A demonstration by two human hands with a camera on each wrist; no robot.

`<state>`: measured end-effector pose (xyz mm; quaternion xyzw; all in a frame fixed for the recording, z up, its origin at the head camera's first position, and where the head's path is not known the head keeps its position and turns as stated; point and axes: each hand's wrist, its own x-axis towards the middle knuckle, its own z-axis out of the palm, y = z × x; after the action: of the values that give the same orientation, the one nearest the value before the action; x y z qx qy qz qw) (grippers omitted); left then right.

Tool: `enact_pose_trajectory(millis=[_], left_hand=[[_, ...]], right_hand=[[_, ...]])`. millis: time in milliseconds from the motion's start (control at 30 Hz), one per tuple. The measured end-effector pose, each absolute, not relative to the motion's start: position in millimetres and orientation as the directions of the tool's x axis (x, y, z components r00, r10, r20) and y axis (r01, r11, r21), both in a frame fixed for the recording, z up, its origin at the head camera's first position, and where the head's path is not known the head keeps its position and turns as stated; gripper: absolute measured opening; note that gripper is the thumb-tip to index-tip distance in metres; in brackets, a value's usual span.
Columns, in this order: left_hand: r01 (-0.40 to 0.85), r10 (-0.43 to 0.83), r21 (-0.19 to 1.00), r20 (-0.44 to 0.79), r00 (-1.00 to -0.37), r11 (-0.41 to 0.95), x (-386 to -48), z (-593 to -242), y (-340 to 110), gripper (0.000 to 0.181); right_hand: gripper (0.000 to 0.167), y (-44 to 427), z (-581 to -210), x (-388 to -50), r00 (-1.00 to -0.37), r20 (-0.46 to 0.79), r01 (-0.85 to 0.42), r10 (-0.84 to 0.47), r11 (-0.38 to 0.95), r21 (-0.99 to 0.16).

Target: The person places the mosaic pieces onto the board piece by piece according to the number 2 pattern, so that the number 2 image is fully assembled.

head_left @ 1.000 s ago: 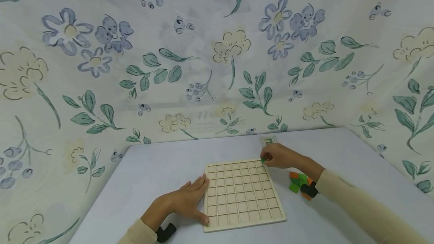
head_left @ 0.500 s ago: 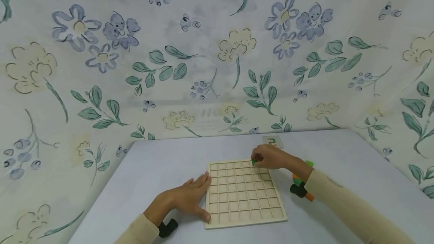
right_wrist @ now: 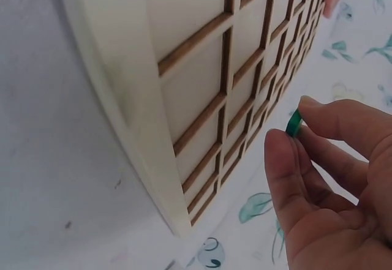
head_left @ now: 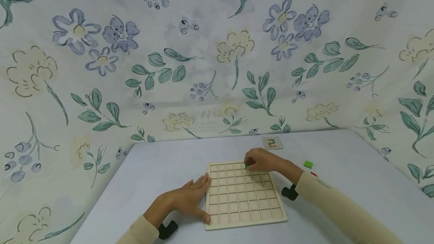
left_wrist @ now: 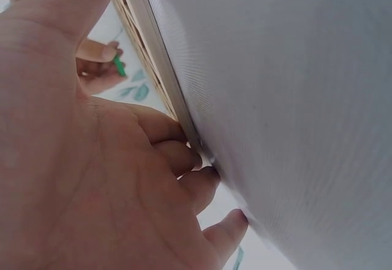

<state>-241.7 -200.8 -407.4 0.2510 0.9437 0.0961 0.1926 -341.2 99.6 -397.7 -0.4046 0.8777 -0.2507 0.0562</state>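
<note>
A pale wooden board [head_left: 234,198] with a grid of square cells lies on the table. The left hand [head_left: 188,199] rests along its left edge, fingers spread and thumb near the front corner; in the left wrist view that hand [left_wrist: 122,160] touches the board's side. Over the back rows of the grid, the right hand [head_left: 262,160] pinches a small green piece [head_left: 247,166]. The right wrist view shows this green piece [right_wrist: 294,123] between thumb and fingertips of the right hand [right_wrist: 337,166], standing off the board's surface [right_wrist: 190,111].
Behind the board lies a small card [head_left: 272,143] printed with a grid and a coloured pattern. A light green tile [head_left: 308,164] and a partly hidden red piece [head_left: 314,174] lie right of the board, by the right forearm. Floral fabric [head_left: 210,67] hangs behind the table.
The right hand has moved left over the board's back rows, still pinching the green piece. Its forearm now covers most of the loose pieces. The left hand stays at the board's edge.
</note>
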Motion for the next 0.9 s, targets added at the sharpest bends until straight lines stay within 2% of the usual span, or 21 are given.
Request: enact_pose_trajectory(millis=[367, 667, 900], left_hand=[[0.434, 0.510, 0.281, -0.322, -0.798, 0.856, -242.5, -408.0, -202.0, 0.125], [0.444, 0.522, 0.289, -0.317, -0.792, 0.848, -243.0, -408.1, -203.4, 0.125], [0.444, 0.520, 0.284, -0.316, -0.793, 0.850, -243.0, -410.0, -203.2, 0.125]], right_hand=[[0.010, 91.8, -405.0, -344.5, -0.675, 0.095, -0.679, -0.732, 0.565, -0.469], [0.006, 89.4, -411.7, -345.4, -0.660, 0.095, -0.691, -0.745, 0.553, -0.466], [0.008, 87.7, -412.1, -344.6, -0.680, 0.063, -0.666, -0.731, 0.579, -0.470]])
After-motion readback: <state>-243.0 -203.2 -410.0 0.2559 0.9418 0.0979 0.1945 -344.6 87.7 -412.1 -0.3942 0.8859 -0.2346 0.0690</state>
